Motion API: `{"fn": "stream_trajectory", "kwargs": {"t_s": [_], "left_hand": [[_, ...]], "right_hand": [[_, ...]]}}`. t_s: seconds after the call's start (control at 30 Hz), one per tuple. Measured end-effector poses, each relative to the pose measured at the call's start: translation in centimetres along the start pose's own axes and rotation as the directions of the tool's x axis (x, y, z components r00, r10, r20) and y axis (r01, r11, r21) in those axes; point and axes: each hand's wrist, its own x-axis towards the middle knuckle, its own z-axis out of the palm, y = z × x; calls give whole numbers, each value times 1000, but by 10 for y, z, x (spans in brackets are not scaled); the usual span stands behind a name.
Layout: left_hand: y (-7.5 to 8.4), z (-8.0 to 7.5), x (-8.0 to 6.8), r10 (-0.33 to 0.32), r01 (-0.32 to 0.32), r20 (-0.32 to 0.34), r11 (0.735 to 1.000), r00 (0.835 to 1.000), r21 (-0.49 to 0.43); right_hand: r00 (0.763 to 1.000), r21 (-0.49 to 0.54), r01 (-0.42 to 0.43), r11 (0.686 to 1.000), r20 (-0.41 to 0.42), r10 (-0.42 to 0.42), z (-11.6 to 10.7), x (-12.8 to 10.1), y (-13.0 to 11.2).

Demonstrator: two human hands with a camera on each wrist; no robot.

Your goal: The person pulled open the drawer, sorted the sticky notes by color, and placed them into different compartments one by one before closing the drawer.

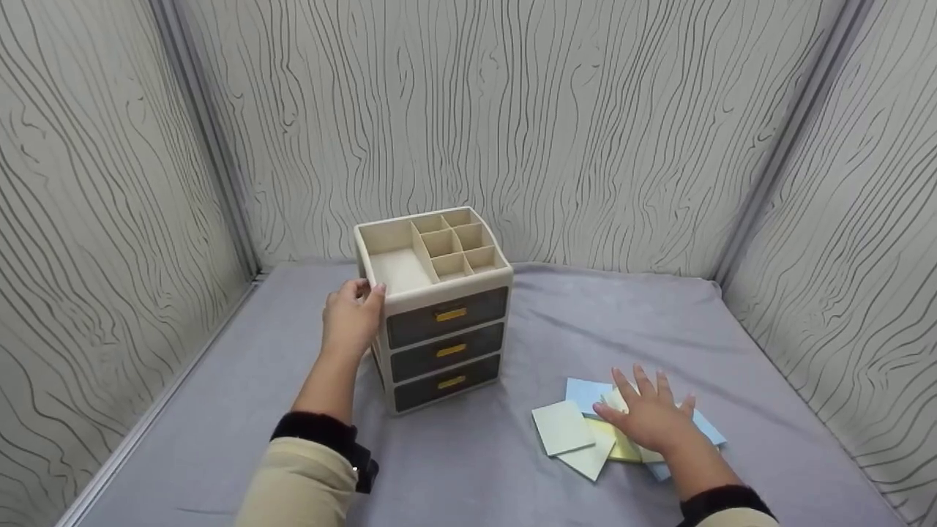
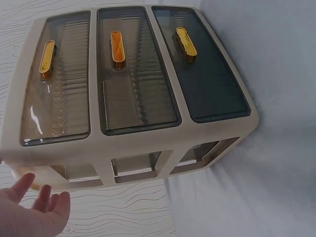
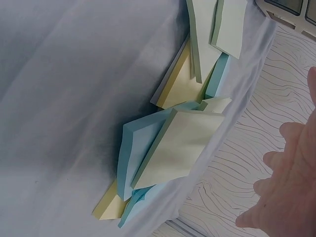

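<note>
Pale panels (image 1: 512,110) with dark wood-grain lines enclose your grey cloth-covered surface (image 1: 454,468). Near its middle, the cream organizer (image 1: 448,335) stands upright, with rounded edges, three smoky see-through drawers (image 1: 410,328), all closed, and a golden-yellow handle on each. Its open top has one large compartment (image 1: 399,269) beside six small ones, and window-like gaps line its side. Your left hand (image 1: 351,318) is at the upper front corner, fingers apart and loosely bent; you cannot tell how firmly it touches. To the organizer's right lie square note pads (image 1: 564,428) in pale green, blue and yellow, overlapping in a loose spread, some tilted. Your right hand (image 1: 648,417) hovers above them, fingers spread wide, holding nothing. Black cuffs (image 1: 315,428) and cream sleeves (image 1: 300,479) cover your forearms.
</note>
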Motion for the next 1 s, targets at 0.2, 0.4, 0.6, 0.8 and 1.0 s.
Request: {"fn": "stream_trajectory", "kwargs": {"t_s": [0.2,0.4,0.6,0.8,1.0], "left_hand": [[-2,0,3,-26,27,12,999,1000,-39],[-4,2,6,-38,39,15,998,999,-58],[-4,1,7,-18,18,39,1000,999,4],[1,1,8,29,-31,70,999,997,30],[-1,2,8,22,-24,48,999,999,33]], "right_hand": [[1000,-11,3,1000,11,-3,0,0,-1],[1000,6,8,1000,20,-8,1,0,-3],[1000,13,13,1000,16,-13,4,2,-3],[1000,-2,25,1000,7,-25,6,5,-5],[997,-31,63,998,-31,-64,4,10,-12]]}}
